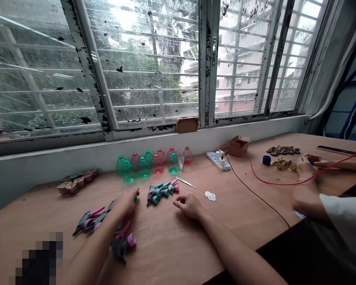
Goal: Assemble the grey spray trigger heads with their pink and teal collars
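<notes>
Left hand (126, 202) is curled round a small teal bit (135, 199) its fingers mostly hide, while right hand (188, 206) sits half-curled, can't tell if it's holding anything, just beside a pile of teal-and-pink sprayer heads (162, 193) on the wooden table (166, 245).

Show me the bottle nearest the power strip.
The red plastic bottle at the row's right end; the other red and green bottles stand further left.

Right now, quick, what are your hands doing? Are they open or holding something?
Left hand: closed, pinching a small teal plastic part.
Right hand: open, loosely curled, seems empty.
</notes>
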`<state>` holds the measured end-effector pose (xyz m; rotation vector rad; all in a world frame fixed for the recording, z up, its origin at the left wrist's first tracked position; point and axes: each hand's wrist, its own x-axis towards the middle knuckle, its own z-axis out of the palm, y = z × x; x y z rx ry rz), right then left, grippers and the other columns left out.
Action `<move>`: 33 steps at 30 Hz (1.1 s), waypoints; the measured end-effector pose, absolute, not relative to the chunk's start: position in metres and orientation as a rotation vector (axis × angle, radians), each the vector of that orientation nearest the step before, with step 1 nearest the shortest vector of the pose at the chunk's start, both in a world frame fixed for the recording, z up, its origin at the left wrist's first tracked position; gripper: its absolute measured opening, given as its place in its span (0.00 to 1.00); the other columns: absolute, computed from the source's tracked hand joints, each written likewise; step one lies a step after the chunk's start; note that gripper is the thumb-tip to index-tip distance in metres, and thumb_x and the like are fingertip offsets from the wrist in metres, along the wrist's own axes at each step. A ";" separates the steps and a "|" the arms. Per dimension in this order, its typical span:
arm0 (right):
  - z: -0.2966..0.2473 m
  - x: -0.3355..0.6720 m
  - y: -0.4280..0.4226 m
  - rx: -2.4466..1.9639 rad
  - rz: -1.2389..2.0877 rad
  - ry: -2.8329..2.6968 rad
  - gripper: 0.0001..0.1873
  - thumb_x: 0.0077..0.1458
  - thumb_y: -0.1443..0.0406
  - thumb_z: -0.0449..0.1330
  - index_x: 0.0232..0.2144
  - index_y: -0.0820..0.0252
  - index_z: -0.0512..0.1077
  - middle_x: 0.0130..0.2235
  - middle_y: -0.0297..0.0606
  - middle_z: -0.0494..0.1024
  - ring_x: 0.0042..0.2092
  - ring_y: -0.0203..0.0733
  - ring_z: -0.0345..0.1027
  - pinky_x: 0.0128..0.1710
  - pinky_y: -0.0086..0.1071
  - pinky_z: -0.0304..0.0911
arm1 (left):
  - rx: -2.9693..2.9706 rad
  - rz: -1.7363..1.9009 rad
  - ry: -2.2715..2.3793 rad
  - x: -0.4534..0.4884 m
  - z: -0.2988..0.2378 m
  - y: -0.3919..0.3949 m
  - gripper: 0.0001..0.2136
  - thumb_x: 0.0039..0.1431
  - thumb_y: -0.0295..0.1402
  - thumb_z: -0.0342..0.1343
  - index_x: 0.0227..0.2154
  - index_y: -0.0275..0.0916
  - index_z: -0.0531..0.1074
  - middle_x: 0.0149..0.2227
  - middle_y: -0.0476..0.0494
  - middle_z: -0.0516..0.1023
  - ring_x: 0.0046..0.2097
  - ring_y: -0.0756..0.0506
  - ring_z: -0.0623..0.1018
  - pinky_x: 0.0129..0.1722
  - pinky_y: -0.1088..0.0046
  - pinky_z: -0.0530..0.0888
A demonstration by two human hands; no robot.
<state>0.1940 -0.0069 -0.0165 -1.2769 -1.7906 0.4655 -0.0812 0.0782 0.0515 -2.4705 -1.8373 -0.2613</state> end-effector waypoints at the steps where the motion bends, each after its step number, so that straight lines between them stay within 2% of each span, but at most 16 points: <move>1: -0.016 0.194 -0.007 -1.280 0.463 -1.794 0.13 0.53 0.61 0.57 0.24 0.61 0.78 0.21 0.32 0.74 0.24 0.33 0.63 0.24 0.25 0.51 | -2.471 -0.245 -1.828 -0.081 0.050 0.078 0.22 0.42 0.20 0.49 0.41 0.43 0.75 0.40 0.37 0.79 0.44 0.35 0.76 0.39 0.64 0.69; 5: -0.013 0.196 -0.010 -1.295 0.439 -1.796 0.13 0.53 0.60 0.57 0.24 0.61 0.78 0.21 0.33 0.74 0.24 0.33 0.63 0.24 0.25 0.51 | -2.457 -0.298 -1.852 -0.080 0.050 0.075 0.23 0.44 0.21 0.48 0.44 0.44 0.72 0.44 0.39 0.78 0.46 0.37 0.75 0.40 0.67 0.69; 8: -0.012 0.196 -0.011 -1.306 0.442 -1.813 0.13 0.53 0.60 0.57 0.24 0.60 0.78 0.21 0.32 0.74 0.23 0.33 0.62 0.23 0.25 0.51 | -2.427 -0.597 -1.928 -0.076 0.059 0.066 0.20 0.49 0.25 0.48 0.46 0.42 0.71 0.43 0.40 0.78 0.44 0.39 0.76 0.40 0.69 0.69; 12: -0.013 0.197 -0.012 -1.304 0.449 -1.833 0.13 0.53 0.60 0.58 0.24 0.61 0.78 0.21 0.32 0.73 0.23 0.32 0.62 0.23 0.25 0.50 | -2.452 -1.074 -1.921 -0.058 0.072 0.040 0.18 0.54 0.32 0.50 0.49 0.41 0.68 0.34 0.46 0.79 0.30 0.46 0.76 0.33 0.73 0.69; 15: -0.015 0.197 -0.013 -1.315 0.447 -1.854 0.13 0.53 0.60 0.57 0.25 0.60 0.78 0.20 0.32 0.73 0.22 0.32 0.61 0.23 0.25 0.50 | -2.570 -1.297 -1.717 -0.036 0.070 0.017 0.18 0.57 0.37 0.49 0.50 0.40 0.66 0.30 0.49 0.76 0.27 0.49 0.74 0.30 0.75 0.68; 16: -0.015 0.197 -0.013 -1.321 0.439 -1.867 0.13 0.53 0.60 0.57 0.25 0.60 0.78 0.20 0.32 0.73 0.22 0.32 0.61 0.23 0.25 0.51 | -2.631 -1.301 -1.646 -0.029 0.065 0.011 0.18 0.59 0.38 0.48 0.51 0.40 0.66 0.27 0.50 0.75 0.26 0.49 0.73 0.28 0.75 0.68; 18: -0.014 0.198 -0.014 -1.338 0.408 -1.889 0.13 0.53 0.60 0.58 0.25 0.59 0.78 0.21 0.32 0.74 0.22 0.32 0.61 0.23 0.26 0.51 | -2.803 -1.221 -1.486 -0.016 0.053 0.000 0.18 0.59 0.36 0.48 0.53 0.40 0.65 0.29 0.49 0.75 0.28 0.48 0.73 0.31 0.75 0.69; 22: -0.010 0.206 -0.014 -1.391 0.259 -1.920 0.13 0.53 0.59 0.58 0.23 0.58 0.78 0.22 0.34 0.76 0.24 0.34 0.63 0.25 0.27 0.52 | -2.997 -0.951 -1.343 -0.001 0.029 -0.013 0.21 0.58 0.31 0.50 0.55 0.43 0.65 0.41 0.43 0.78 0.38 0.45 0.76 0.41 0.72 0.70; 25: -0.006 0.224 -0.010 -1.587 0.102 -1.836 0.12 0.53 0.59 0.58 0.23 0.57 0.77 0.26 0.37 0.78 0.29 0.37 0.67 0.28 0.28 0.54 | -3.035 -0.849 -1.339 0.003 0.020 -0.015 0.21 0.56 0.28 0.52 0.54 0.46 0.67 0.50 0.44 0.75 0.47 0.43 0.75 0.46 0.70 0.69; 30: -0.006 0.265 -0.006 -2.135 0.004 -1.445 0.12 0.53 0.62 0.55 0.32 0.57 0.78 0.38 0.44 0.79 0.40 0.44 0.70 0.33 0.30 0.58 | -3.003 -0.844 -1.406 0.001 0.014 -0.014 0.19 0.55 0.25 0.51 0.51 0.45 0.69 0.51 0.44 0.74 0.49 0.43 0.74 0.49 0.69 0.69; 33: -0.011 0.285 -0.007 -2.290 0.082 -1.345 0.11 0.50 0.63 0.56 0.32 0.58 0.78 0.40 0.46 0.78 0.44 0.48 0.69 0.34 0.31 0.59 | -2.980 -0.907 -1.419 -0.001 0.009 -0.013 0.19 0.55 0.25 0.50 0.50 0.44 0.68 0.50 0.44 0.75 0.49 0.43 0.74 0.50 0.69 0.69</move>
